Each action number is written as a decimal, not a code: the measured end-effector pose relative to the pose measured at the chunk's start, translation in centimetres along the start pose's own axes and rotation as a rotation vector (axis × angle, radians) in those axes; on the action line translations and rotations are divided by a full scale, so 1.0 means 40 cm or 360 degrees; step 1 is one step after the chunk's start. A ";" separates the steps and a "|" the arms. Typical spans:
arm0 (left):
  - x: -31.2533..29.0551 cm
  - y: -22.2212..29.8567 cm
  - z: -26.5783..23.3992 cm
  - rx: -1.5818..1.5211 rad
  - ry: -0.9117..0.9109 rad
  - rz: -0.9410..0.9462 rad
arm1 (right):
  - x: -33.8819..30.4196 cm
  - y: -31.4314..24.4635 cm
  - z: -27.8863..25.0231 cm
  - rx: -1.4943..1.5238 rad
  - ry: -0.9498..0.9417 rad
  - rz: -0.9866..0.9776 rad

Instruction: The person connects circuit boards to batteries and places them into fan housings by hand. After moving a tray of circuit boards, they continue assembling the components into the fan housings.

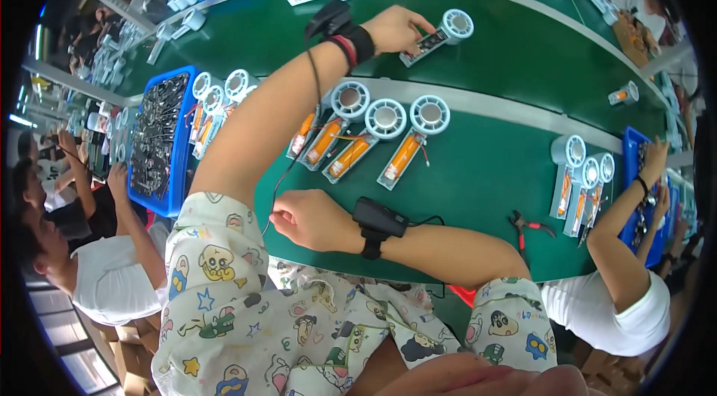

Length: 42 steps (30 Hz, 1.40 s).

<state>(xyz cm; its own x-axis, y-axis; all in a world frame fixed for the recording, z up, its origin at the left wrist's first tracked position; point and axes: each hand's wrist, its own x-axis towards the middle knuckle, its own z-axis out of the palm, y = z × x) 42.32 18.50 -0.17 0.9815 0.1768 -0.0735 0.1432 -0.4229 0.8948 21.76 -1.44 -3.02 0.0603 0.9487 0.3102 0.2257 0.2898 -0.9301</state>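
Observation:
My left hand [396,30] reaches out over the green belt, its fingers closed on the body of a light blue handheld fan [457,25]. A dark circuit board shows in that open body. Close to me, my right hand [315,221] is curled above the green work surface; its fingertips are partly turned away, so whatever they might hold is hidden. Beyond it lie several open fan bodies [403,159] with round heads, orange batteries and loose wires. A black cable [278,179] hangs from the left wrist and passes by the right fingertips.
At left stands a blue tray [184,149] full of dark circuit boards. More fans [569,151] and red-handled cutters [532,225] lie at right. A metal rail [493,113] separates table and belt [523,52]. Co-workers sit on both sides and across.

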 end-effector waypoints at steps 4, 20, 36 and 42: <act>-0.024 0.029 -0.019 0.1091 0.0157 0.0198 | -0.011 -0.004 -0.001 -0.0069 0.0007 -0.0012; -0.595 0.377 0.189 0.1523 0.0868 0.0903 | 0.007 0.128 -0.080 -0.0713 -0.1038 -0.0244; -0.988 -0.020 0.035 0.1351 0.1665 -0.0076 | -0.016 -0.033 0.014 -0.0644 -0.0418 -0.0343; -1.147 -0.137 0.015 0.1541 0.1695 -0.0646 | 0.013 -0.029 0.002 -0.0367 -0.0234 -0.0154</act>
<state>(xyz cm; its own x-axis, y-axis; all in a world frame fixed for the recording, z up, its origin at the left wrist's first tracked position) -3.43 12.15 -1.98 0.3658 0.7916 0.4895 0.8214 -0.5218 0.2300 21.44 -1.27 -1.79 -0.1102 0.9310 0.3481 0.4399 0.3597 -0.8229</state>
